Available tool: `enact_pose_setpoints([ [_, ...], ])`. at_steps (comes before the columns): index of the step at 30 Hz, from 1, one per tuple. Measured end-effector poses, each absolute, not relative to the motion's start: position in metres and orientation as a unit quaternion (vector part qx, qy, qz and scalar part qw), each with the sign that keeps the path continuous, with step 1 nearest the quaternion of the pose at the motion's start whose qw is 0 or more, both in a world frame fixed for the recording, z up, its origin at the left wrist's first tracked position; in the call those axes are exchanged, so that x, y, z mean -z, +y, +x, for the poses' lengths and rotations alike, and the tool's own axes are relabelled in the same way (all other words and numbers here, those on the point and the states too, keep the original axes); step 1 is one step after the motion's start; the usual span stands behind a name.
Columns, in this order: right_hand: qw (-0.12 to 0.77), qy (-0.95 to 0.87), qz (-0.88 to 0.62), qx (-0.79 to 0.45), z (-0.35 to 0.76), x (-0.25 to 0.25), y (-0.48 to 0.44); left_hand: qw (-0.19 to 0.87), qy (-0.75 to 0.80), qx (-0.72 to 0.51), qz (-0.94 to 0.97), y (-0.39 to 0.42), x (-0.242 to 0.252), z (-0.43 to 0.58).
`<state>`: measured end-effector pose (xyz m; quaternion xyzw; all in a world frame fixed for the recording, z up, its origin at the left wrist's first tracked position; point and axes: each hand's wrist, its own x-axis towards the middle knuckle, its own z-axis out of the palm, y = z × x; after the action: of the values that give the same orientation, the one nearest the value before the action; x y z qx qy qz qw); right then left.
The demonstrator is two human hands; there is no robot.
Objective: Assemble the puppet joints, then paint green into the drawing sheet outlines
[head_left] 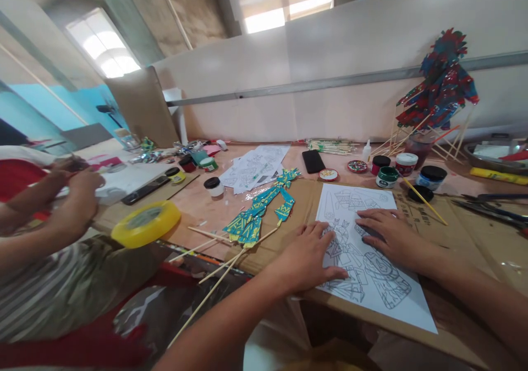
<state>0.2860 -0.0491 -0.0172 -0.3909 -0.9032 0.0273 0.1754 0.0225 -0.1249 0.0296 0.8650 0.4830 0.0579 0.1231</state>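
Observation:
A white sheet with a black line drawing of a puppet (373, 261) lies on a brown cardboard mat (429, 222) in front of me. My left hand (309, 255) rests flat on the sheet's left edge, fingers stretched out. My right hand (390, 233) lies palm down on the middle of the drawing, fingers spread. Neither hand holds anything. To the left of the sheet lies a finished blue, green and yellow paper puppet (262, 208) on thin wooden sticks.
Paint jars (406, 164) and a bamboo stick stand behind the sheet, with a black phone (312, 161) and more printed sheets (253, 167). A painted puppet (441, 85) leans on the wall at right. Another person's hands (78, 189) work at left near a yellow tape roll (145, 223).

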Motion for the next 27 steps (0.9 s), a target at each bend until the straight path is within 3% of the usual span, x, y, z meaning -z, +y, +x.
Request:
enact_pose_setpoints([
  [8, 0.166, -0.908, -0.379, -0.058, 0.287, 0.014, -0.045, 0.118, 0.488, -0.049, 0.864, -0.119, -0.036, 0.015],
  [16, 0.32, -0.783, -0.532, 0.042, 0.329, -0.018, -0.018, 0.077, 0.501, -0.043, 0.861, -0.1, -0.059, 0.027],
  [20, 0.254, -0.7, -0.654, 0.135, 0.354, -0.014, -0.005, 0.087, 0.492, -0.033, 0.866, -0.085, -0.054, 0.047],
  [23, 0.193, -0.674, -0.702, 0.127, 0.359, -0.008, -0.001, 0.1, 0.494, -0.017, 0.864, -0.076, -0.04, 0.057],
  [27, 0.177, -0.692, -0.693, 0.097, 0.356, -0.002, 0.003, 0.107, 0.49, -0.021, 0.865, -0.072, -0.019, 0.061],
])
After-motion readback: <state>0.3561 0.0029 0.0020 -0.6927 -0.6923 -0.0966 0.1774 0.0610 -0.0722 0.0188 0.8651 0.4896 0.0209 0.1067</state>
